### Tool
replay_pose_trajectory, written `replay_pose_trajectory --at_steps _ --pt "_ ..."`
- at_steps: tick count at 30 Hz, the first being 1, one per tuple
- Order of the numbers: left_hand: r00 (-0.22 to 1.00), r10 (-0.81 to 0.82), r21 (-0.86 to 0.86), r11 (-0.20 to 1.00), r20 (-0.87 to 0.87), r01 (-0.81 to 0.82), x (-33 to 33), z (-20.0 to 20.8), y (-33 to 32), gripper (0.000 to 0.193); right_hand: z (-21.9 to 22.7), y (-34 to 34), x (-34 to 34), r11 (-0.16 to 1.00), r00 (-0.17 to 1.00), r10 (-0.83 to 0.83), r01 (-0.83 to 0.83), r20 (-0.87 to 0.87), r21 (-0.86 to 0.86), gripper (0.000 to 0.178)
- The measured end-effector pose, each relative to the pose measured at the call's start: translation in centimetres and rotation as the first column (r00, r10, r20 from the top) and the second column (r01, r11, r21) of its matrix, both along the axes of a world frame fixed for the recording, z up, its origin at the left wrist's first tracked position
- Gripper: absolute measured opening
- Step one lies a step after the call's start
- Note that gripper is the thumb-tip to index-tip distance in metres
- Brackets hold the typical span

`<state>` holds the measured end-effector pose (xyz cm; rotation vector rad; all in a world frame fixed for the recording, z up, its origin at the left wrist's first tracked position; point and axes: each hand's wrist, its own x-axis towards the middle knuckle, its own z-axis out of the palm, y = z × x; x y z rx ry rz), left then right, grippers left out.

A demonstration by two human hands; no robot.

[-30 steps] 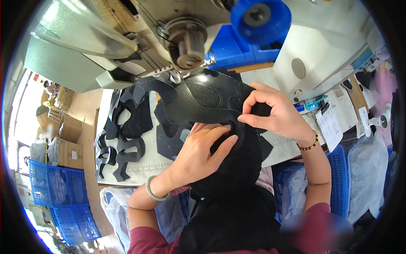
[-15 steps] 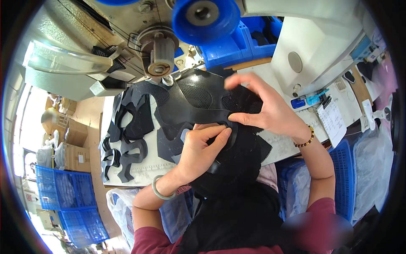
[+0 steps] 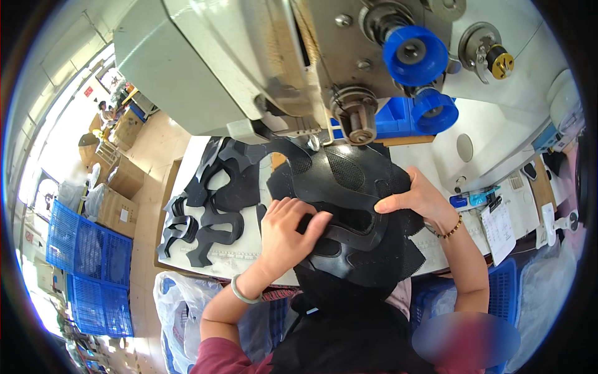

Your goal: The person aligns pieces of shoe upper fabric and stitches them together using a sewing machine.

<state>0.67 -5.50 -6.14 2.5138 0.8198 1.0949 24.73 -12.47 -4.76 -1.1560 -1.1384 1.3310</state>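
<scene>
A black shoe upper with perforated panels and a long dark opening lies partly under the sewing machine's head. My left hand is closed at its left edge, the fingers curled and the thumb lying toward the opening. On the other side my right hand grips the upper, thumb on top beside the opening's right end and the other fingers mostly hidden behind the edge. The sewing machine has its presser area at the upper's far end; the needle cannot be made out.
Stacks of cut black pieces lie at the table's left. Beyond the machine sits a blue bin. A written sheet and blue clips are at the right. Blue crates stand on the floor at left; plastic bags hang below the table edge.
My left hand has come away from the pinch at the opening to the upper's left edge. My right hand has lowered its raised fingers onto the right edge. The view has shifted.
</scene>
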Motion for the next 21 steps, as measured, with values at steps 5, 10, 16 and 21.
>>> replay_pose_trajectory --at_steps 5,10,16,21 --pt "0.944 0.068 -0.48 0.871 0.322 0.101 -0.6 0.5 -0.2 0.032 0.5 -0.3 -0.2 1.0 1.0 -0.013 0.013 0.024 -0.012 0.022" --pt "0.931 0.069 -0.527 0.838 0.358 0.141 -0.3 1.1 0.9 0.031 1.1 -1.2 -1.0 0.997 0.998 -0.069 0.07 0.013 -0.043 0.02" --pt "0.887 0.047 -0.599 0.753 0.46 0.271 -0.8 0.9 1.7 0.029 1.8 -1.8 -2.6 0.99 0.984 -0.139 0.135 -0.109 -0.049 0.016" --pt "0.874 0.03 -0.581 0.758 0.485 0.297 -0.4 1.3 2.0 0.029 1.5 -1.9 -2.3 0.99 0.983 -0.136 0.129 -0.122 -0.063 0.015"
